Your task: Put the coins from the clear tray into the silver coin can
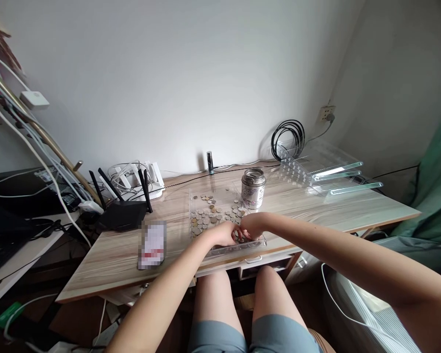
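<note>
Many loose coins (203, 220) lie spread in a shallow clear plastic tray (220, 251) on the desk. My left hand (225, 234) is over the tray's front part, its fingers curled down among the coins. Close against it, my right hand (254, 224) bends in from the right with its fingers curled too. The fingertips of both hands meet near the tray's front right; whatever is between them is too small and covered to make out. A silver patterned tin (253, 189) with a slot in its lid stands upright just behind my right hand.
A black router (123, 214) and a blurred-out flat object (152, 244) are left of the tray. A small dark bottle (210, 163) stands by the wall. Clear plastic shelves (327, 166) and a coiled black cable (288, 139) occupy the back right.
</note>
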Demonstrator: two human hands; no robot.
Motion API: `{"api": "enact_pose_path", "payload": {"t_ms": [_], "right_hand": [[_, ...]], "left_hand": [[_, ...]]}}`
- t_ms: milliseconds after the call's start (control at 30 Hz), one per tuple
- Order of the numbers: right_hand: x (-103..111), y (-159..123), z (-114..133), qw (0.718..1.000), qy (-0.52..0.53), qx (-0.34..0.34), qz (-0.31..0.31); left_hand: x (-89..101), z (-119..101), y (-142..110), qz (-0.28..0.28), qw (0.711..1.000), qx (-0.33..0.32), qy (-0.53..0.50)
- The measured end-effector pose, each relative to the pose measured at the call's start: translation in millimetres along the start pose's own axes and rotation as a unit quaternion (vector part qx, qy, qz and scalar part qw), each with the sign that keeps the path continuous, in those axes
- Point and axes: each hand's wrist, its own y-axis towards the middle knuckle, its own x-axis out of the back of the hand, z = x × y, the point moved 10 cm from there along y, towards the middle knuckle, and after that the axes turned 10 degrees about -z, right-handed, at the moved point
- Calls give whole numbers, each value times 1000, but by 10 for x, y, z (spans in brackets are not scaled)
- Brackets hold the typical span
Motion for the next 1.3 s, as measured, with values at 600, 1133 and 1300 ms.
{"api": "enact_pose_path", "payload": {"t_ms": [600,1133,1300], "right_hand": [[457,-267,-317,976,136,-131,-105],[1362,-26,254,921,148,-12,-361],[1133,1,7,948,27,-75,-307]], "left_hand": [[25,322,26,-83,936,147,-308],[271,501,-7,-217,553,264,-760],[324,661,-136,-251,505,257,-785]]}}
